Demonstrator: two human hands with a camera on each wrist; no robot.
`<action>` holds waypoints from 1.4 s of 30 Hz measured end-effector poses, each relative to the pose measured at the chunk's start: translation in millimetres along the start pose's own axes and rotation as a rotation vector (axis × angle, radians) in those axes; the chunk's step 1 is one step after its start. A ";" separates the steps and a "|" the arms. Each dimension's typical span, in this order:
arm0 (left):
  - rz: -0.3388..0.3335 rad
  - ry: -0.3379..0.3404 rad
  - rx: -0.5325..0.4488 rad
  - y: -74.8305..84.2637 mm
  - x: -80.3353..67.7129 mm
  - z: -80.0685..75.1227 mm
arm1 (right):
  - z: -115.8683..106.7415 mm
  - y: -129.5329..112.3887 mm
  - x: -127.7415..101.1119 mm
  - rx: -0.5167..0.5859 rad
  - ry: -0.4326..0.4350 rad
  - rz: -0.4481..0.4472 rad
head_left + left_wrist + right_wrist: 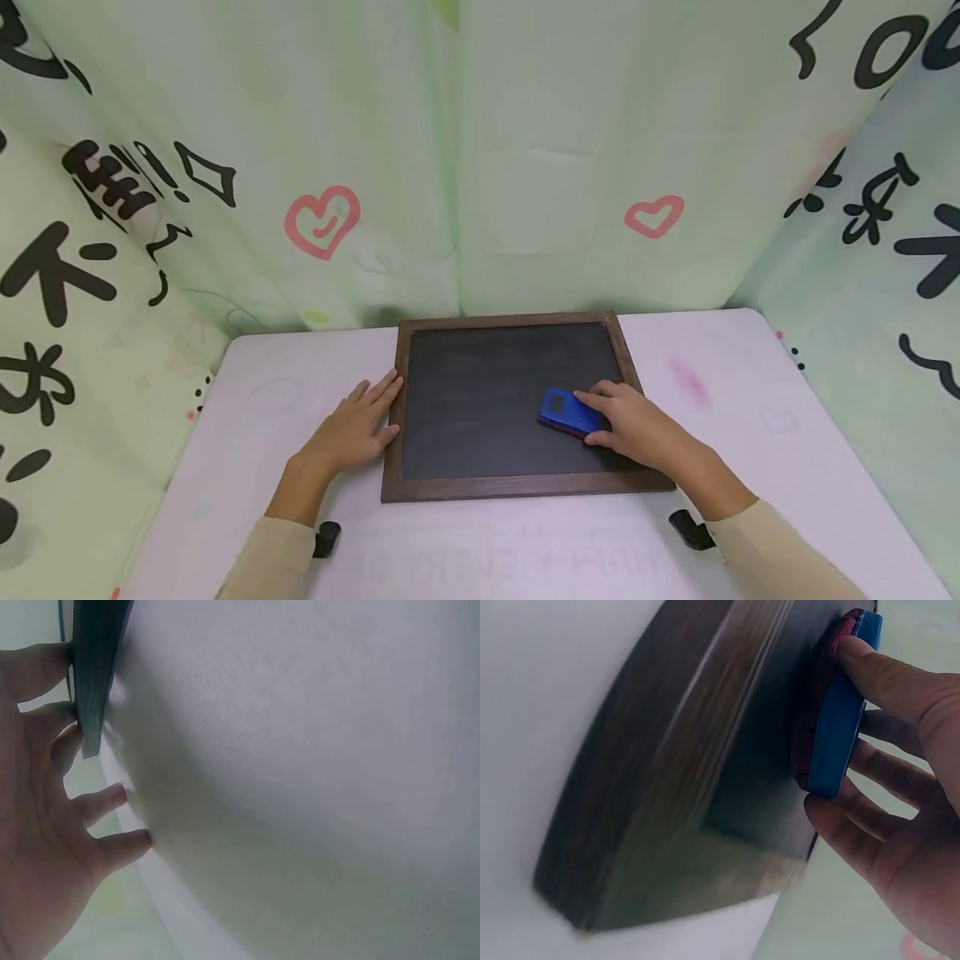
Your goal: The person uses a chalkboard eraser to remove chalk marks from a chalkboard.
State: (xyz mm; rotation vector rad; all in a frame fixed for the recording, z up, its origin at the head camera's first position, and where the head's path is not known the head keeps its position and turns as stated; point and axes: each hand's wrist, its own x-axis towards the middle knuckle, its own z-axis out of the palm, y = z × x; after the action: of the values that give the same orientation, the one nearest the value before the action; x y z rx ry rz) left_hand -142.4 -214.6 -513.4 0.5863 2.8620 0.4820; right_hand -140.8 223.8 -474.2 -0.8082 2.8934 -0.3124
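A wood-framed blackboard (510, 400) lies flat on the pale table (285, 392). My right hand (626, 421) grips a blue eraser (567, 412) and holds it down on the board's right half; in the right wrist view the eraser (840, 712) sits between thumb and fingers (885, 671) against the dark surface, next to the board's frame (667, 795). My left hand (356, 425) lies flat on the table, fingers straight, fingertips touching the frame's left edge. In the left wrist view those fingers (67, 742) rest against the frame (94, 667).
Green printed curtains (465, 167) with hearts and black characters close off the back and both sides. A pink smudge (688, 382) marks the table to the right of the board. Black wrist straps (690, 529) show near both cuffs.
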 end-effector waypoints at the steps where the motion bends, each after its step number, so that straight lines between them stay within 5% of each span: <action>1: -0.001 -0.002 -0.001 0.2 -0.1 -0.1 | 0.4 -4.0 3.3 -0.008 -0.011 -0.006; 28: -0.035 -0.023 -0.001 4.7 0.6 -2.7 | 22.2 -134.2 96.9 -0.144 -0.157 -0.208; 42: -0.043 -0.029 0.012 2.8 0.7 -0.1 | 26.2 -154.0 107.9 -0.177 -0.134 -0.220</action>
State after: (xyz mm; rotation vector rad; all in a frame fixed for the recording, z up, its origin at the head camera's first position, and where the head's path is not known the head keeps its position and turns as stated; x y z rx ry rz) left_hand -142.1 -212.0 -512.5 0.5279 2.8454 0.4455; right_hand -151.3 34.3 -470.8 -1.1332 2.7382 -0.0186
